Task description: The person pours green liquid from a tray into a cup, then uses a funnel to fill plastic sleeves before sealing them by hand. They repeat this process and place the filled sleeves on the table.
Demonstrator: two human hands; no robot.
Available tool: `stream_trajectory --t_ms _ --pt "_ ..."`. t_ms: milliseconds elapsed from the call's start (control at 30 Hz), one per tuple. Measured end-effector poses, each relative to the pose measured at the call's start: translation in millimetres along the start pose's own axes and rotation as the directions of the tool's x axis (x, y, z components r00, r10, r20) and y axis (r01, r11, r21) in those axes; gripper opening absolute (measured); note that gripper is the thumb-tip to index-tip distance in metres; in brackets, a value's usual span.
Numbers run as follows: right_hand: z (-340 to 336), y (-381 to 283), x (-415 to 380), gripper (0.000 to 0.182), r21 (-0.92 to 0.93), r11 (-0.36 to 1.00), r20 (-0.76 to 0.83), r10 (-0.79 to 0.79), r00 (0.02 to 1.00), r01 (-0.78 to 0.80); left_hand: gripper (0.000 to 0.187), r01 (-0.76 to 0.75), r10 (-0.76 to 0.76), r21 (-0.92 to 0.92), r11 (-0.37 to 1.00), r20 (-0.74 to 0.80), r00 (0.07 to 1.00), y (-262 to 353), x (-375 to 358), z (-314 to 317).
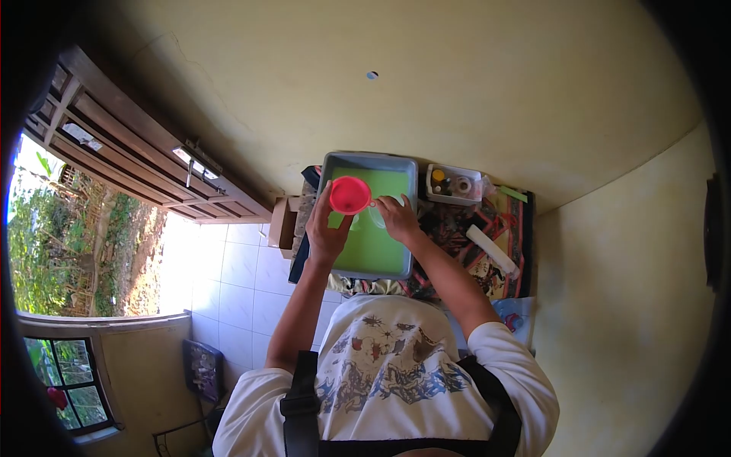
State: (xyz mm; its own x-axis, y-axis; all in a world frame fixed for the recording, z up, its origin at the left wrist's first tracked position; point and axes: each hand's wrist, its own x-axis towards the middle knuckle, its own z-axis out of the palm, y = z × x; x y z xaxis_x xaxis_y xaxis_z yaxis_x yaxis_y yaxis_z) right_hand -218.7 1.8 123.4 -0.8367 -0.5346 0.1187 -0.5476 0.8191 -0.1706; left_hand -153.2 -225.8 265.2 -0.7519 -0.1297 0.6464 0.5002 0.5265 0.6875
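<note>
A red funnel (350,195) is held above a grey tray (412,228) of green liquid (373,255). My left hand (327,232) is wrapped round the funnel's left side, its thumb below the rim. My right hand (398,217) is at the funnel's right edge, beside the small ring on its rim, with its fingers bent. A clear, pale object (377,216) shows just left of my right hand, over the liquid; its shape is hard to make out.
Right of the tray, a white box (454,199) holds a yellow-capped bottle and a roll. A white roll (493,250) lies on the patterned cloth (449,228), with a green strip (513,193) behind. A cardboard box (283,225) stands left, near the wooden door (152,145).
</note>
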Motion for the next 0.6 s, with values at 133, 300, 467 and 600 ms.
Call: stream_trajectory --t_ms 133,300,467,600 --pt "8.7 -6.7 0.7 0.055 -0.026 1.0 0.052 0.014 0.999 -0.013 0.084 0.023 -0.023 -0.004 1.0 0.01 1.0 -10.3 -0.4 -10.6" --pt "16.8 -13.9 0.9 0.055 -0.021 1.0 0.101 -0.02 0.995 0.022 0.085 0.018 -0.019 0.033 0.999 0.015 1.0 -15.0 0.8 -17.3" --pt "20.9 -23.8 -2.3 0.061 0.08 0.996 0.099 -0.033 0.994 0.025 0.085 0.043 -0.042 -0.008 0.999 0.034 0.999 -20.0 -3.0 -19.1" --pt "-0.9 -31.5 -10.5 0.085 0.275 0.962 0.029 0.0 1.0 -0.008 0.085 0.052 -0.052 -0.004 0.999 0.03 0.998 -18.8 -4.8 -21.0"
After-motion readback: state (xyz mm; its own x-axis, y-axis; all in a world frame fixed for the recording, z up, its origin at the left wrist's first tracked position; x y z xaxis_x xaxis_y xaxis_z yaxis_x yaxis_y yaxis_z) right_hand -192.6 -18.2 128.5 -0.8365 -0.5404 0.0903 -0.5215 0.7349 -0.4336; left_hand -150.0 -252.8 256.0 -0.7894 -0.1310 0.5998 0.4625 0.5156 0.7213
